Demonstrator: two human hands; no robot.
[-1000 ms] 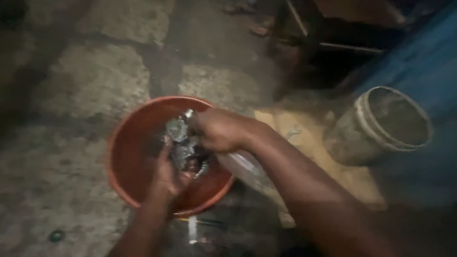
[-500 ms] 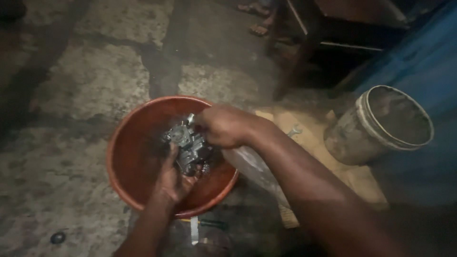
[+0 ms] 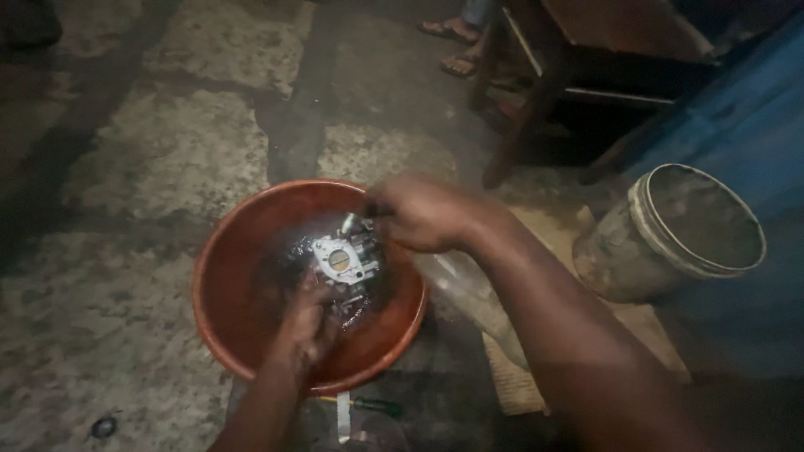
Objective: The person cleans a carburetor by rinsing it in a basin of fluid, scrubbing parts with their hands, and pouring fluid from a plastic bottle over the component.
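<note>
Rough stone floor [image 3: 167, 159], dim and patchy, fills the scene; a round orange-red basin [image 3: 234, 276] sits on it at centre. Dark liquid lies in the basin bottom.

Left arm: enters from 6 o'clock and runs up over the basin's near rim. The left hand [image 3: 306, 322] is inside the basin, fingers curled upward under a small metal engine part [image 3: 345, 261], a grey casting with a round bore facing the camera. The hand is clenched on the lower side of the part and carries it just above the liquid.

Right arm: enters from 4 o'clock, forearm crossing the basin's right rim. The right hand [image 3: 423, 213] is at 1 o'clock of the part, knuckles up, fingers bent down and closed on its upper right edge. The fingertips are blurred; the exact contact point cannot be told.

Part location: inside the basin, right of its centre, held between both hands.

Surroundings:
- Dirty grey bucket [image 3: 678, 234] at 3 o'clock of the basin, well apart, tilted, its mouth toward the camera.
- Blue surface [image 3: 737, 125] behind the bucket.
- Flat brown mat [image 3: 511, 377] on the floor between basin and bucket.
- Green-handled tool [image 3: 368, 406] on the floor at 6 o'clock, just beside the basin rim.
- Dark wooden furniture leg [image 3: 528, 117] at 1 o'clock; beside it, another person's sandalled feet [image 3: 456, 46] at 12 o'clock.
- Small dark ring [image 3: 104, 428] on the floor at 8 o'clock.
</note>
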